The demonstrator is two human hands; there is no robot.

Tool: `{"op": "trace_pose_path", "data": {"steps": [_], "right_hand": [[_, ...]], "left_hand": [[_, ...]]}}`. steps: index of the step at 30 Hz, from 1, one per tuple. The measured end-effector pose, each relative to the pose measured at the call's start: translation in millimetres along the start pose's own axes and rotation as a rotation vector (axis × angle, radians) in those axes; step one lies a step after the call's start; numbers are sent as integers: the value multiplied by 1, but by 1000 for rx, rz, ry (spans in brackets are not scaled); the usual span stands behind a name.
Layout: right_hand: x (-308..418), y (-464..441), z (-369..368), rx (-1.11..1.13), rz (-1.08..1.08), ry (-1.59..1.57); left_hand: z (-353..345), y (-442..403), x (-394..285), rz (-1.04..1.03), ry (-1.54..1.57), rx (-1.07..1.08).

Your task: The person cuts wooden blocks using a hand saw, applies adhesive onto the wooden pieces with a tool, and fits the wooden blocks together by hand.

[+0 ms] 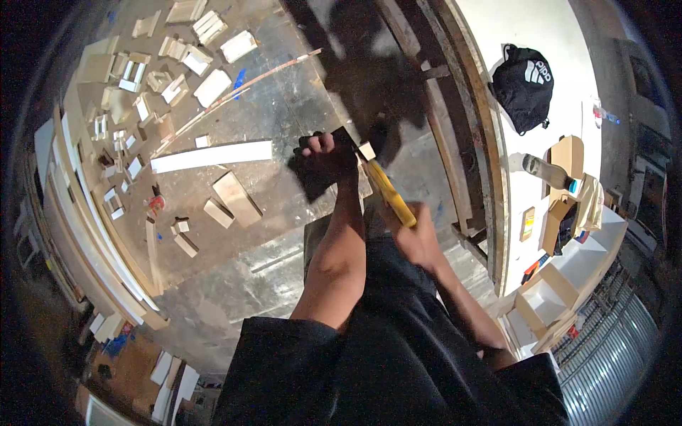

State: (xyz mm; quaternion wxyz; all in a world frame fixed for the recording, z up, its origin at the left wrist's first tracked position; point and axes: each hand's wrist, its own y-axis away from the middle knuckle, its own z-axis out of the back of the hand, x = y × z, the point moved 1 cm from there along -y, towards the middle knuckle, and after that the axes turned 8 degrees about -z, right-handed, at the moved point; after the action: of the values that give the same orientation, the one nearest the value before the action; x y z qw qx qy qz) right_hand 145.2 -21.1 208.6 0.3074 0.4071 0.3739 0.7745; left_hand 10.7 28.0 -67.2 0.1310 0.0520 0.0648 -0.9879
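My right hand (417,238) is closed around the lower end of a long yellow-handled tool (389,190), which slants up and to the left. A small pale wood block (366,150) shows at the tool's upper end; whether it is joined to the tool I cannot tell. Beside that end, my left hand (329,156) is in shadow with its fingers curled. A dark flat shape (347,137) lies just past these fingers, and what they grip is too dark to make out.
Left on the floor are a long white board (213,157), a wooden board (237,199) and several small wood pieces (135,78). To the right, a white table (522,153) bears a black drawstring bag (524,89), a bottle (545,170) and an open cardboard box (566,156).
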Motion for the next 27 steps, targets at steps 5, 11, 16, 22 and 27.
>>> {"op": "trace_pose_path", "data": {"steps": [5, 11, 16, 22, 27], "right_hand": [[-43, -3, -5, -143, -19, -65], [-2, 21, 11, 20, -69, 15], [14, 26, -2, -21, -34, 200], [-11, 22, 19, 71, 10, 27], [-30, -2, -11, -164, 78, 106]], "left_hand": [[0, -3, -3, 30, 6, -3], [7, -4, -3, 30, 4, -6], [3, -1, -4, 30, -22, 4], [-1, -3, -3, 17, -45, 23], [0, -2, -2, -13, -18, 10]]}}
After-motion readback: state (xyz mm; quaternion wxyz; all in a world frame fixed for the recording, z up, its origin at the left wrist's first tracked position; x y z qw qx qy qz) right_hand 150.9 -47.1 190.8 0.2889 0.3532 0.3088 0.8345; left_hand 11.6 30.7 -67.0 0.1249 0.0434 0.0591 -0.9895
